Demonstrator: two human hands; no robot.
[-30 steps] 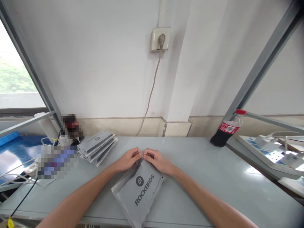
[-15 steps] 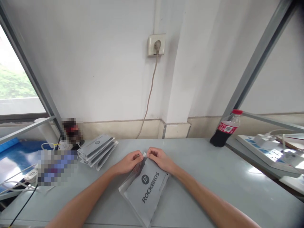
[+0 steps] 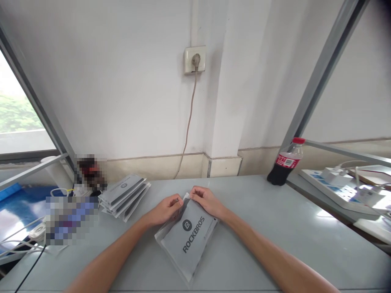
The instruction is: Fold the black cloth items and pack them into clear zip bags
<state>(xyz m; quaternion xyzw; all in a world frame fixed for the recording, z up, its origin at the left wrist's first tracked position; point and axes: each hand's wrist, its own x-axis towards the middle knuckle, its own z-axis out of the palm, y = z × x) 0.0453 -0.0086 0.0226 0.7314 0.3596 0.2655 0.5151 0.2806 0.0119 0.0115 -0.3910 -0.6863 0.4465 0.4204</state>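
Pinching narrowly at the far corner of the gray ROCKBROS pouch (image 3: 192,241), the left hand (image 3: 170,208) and right hand (image 3: 208,202) hold it slantwise over the desk (image 3: 250,213), where an uneven pull from either side could probably crease or tear such thin-looking material.

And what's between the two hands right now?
The far corner of the ROCKBROS bag: in the head view it shows between the fingers of the left hand and right hand, both pinching it.
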